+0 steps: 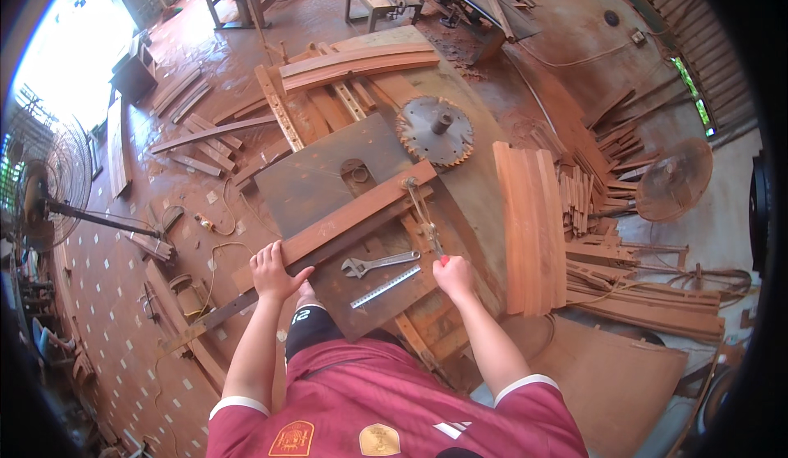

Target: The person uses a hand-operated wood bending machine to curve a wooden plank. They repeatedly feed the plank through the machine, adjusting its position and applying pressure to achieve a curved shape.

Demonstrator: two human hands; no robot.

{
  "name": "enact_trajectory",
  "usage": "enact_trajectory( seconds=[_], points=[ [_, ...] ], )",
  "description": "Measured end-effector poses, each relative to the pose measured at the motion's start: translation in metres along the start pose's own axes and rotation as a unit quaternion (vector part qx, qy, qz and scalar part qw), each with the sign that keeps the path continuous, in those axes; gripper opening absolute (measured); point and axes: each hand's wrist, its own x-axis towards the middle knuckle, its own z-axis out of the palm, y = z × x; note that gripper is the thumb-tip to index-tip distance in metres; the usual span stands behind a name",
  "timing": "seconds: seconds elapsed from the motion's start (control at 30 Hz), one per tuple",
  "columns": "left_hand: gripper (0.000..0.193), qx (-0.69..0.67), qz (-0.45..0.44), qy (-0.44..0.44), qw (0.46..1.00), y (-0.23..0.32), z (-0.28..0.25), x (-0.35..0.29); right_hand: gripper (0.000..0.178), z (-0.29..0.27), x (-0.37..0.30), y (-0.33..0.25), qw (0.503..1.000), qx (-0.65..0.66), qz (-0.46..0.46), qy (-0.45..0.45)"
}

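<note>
My left hand (277, 274) lies across the left part of a reddish wooden board (353, 218), fingers over its top and thumb out along its near side. My right hand (454, 277) is closed around the red-tipped handle of a metal clamp (425, 220), whose far end meets the board near its right end. Under the board is a dark metal saw table (308, 175). Between my hands lie an adjustable wrench (382, 263) and a steel ruler (384, 287). Beyond the board, a toothed circular saw blade (433, 132) rests flat with a shaft piece at its centre.
Curved wooden pieces lie at the table's far side (361, 64) and to its right (529, 228). Wood offcuts (587, 199) pile up further right. A standing fan (41, 199) is at the left, and loose cords (230, 224) and strips (209, 138) cover the floor.
</note>
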Motion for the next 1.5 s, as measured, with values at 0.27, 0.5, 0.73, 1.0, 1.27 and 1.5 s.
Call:
enact_trajectory(
  seconds=[0.27,0.5,0.73,1.0,1.27,1.5],
  points=[
    [0.066,-0.01,0.006,0.024,1.0,-0.012,0.023,-0.004,0.038,-0.017,-0.002,-0.003,0.996,-0.018,0.046,-0.069],
    [0.066,-0.013,0.016,0.017,1.0,-0.008,0.021,-0.014,0.036,-0.073,-0.006,-0.031,0.974,-0.075,0.082,-0.197],
    [0.064,-0.018,0.023,-0.006,1.0,-0.019,0.016,-0.019,0.042,-0.102,-0.003,-0.038,0.94,-0.137,0.027,-0.312],
    [0.063,-0.027,0.023,0.013,0.999,-0.025,0.017,-0.025,0.038,-0.09,-0.009,-0.032,0.954,-0.151,0.007,-0.258],
    [0.063,-0.042,0.023,0.012,0.999,-0.026,0.016,-0.026,0.037,-0.085,-0.006,-0.025,0.96,-0.096,0.042,-0.26],
    [0.062,-0.047,0.018,0.005,0.999,-0.028,0.013,-0.025,0.038,-0.049,-0.008,0.003,0.983,-0.033,0.026,-0.176]
  ],
)
